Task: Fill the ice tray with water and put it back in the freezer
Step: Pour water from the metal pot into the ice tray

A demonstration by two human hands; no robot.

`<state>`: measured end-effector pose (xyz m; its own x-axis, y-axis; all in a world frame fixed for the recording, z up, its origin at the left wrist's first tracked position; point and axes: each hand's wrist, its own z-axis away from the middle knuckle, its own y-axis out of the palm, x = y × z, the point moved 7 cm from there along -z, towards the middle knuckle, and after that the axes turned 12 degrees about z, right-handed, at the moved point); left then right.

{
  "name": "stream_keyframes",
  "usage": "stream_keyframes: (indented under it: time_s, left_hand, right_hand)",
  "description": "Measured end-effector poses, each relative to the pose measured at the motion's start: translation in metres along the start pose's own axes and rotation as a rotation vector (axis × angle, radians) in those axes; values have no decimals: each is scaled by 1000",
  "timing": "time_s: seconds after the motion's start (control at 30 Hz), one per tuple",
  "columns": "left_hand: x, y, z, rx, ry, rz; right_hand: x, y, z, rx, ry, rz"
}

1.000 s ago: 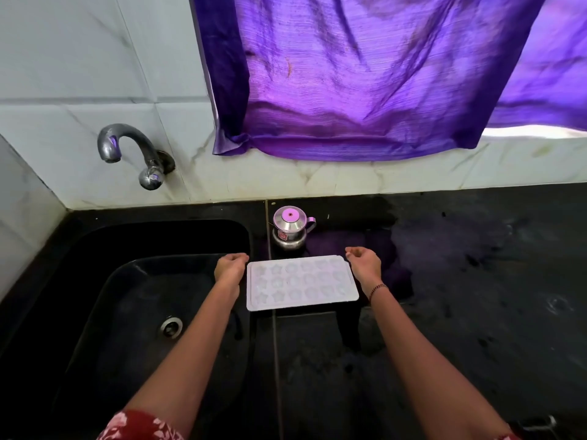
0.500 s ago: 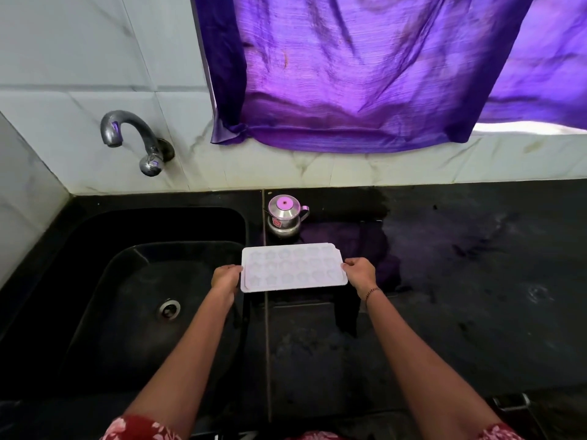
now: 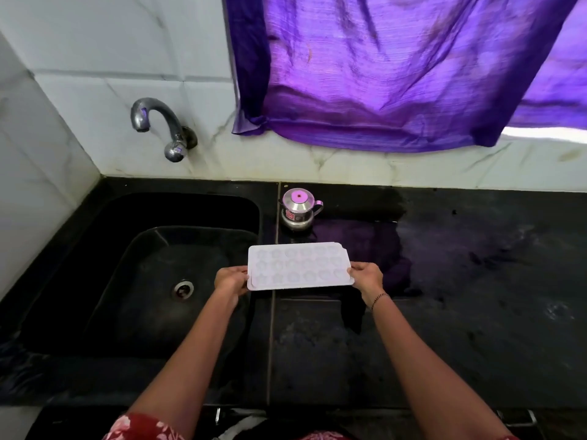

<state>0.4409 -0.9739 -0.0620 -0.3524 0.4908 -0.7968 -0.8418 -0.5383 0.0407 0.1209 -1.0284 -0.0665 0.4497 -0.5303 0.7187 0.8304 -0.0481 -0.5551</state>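
Note:
A white ice tray [image 3: 298, 266] with several flower-shaped moulds is held level above the black counter, just right of the sink. My left hand [image 3: 230, 280] grips its left short edge. My right hand [image 3: 365, 277] grips its right short edge, near corner. I cannot tell whether the moulds hold water. A metal tap [image 3: 158, 125] sticks out of the tiled wall above the sink's back left, and no water runs from it. No freezer is in view.
The black sink [image 3: 95, 255] with a round drain [image 3: 183, 289] lies left of the tray. A small steel pot [image 3: 298, 209] with a lid stands on the black counter [image 3: 476, 296] just behind the tray. A purple curtain [image 3: 397, 68] hangs over the tiled wall.
The tray has stayed between both hands. My hands have slid from the tray's far corners to its near corners, and my head has drawn back so more of the counter's front shows.

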Motion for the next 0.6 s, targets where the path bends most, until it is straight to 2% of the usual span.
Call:
stream_keyframes:
  time_s: [0.23,0.6]
  left_hand:
    - [13,-37,19,-50,30,174]
    - [34,-119,63,-288,86,326]
  right_hand:
    - [2,27,13,158,-10,-102]
    - [24,67,57,481,-7,-190]
